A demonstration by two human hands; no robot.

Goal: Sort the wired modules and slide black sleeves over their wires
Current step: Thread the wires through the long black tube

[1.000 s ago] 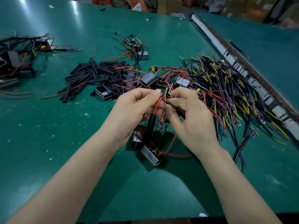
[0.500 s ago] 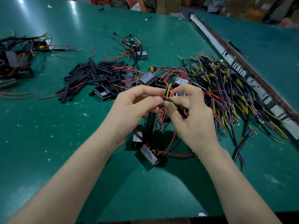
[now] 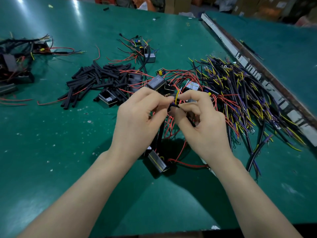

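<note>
Since a second ago your hands have drawn closer and a yellow wire now stands up between them, so the thin leads look gathered for feeding. Your left hand pinches those wires at the fingertips, while your right hand pinches the matte black sleeve just under them. The boxy, metal-edged module lies on the table below, near the pile of spare sleeves.

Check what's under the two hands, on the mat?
Under the left hand and right hand: a metal-cased module, a black sleeve and loose red wires. The wrists cover the rest.
</note>
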